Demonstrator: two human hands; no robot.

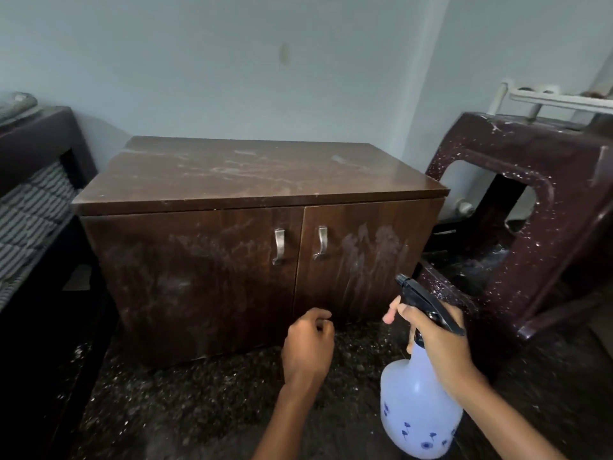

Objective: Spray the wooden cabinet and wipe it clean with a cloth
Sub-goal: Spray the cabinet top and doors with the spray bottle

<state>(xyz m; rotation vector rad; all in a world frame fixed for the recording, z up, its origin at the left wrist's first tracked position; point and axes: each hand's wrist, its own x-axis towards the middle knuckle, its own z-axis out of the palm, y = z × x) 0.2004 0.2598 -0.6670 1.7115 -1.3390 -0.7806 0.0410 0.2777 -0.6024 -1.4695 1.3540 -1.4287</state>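
Observation:
A low dark wooden cabinet (205,277) with two doors and metal handles stands against the wall. Its top is dusty and smeared, and wet streaks run down the right door (368,257). My right hand (441,346) grips the neck of a pale blue spray bottle (414,410) with a black trigger head, nozzle aimed at the right door, index finger out by the trigger. My left hand (308,343) hovers loosely curled in front of the cabinet's lower middle, holding nothing. No cloth is in view.
A maroon plastic stool (547,207) lies tipped on its side right of the cabinet. A dark frame with striped bedding (30,214) stands at the left. The speckled dark floor (199,393) lies in front.

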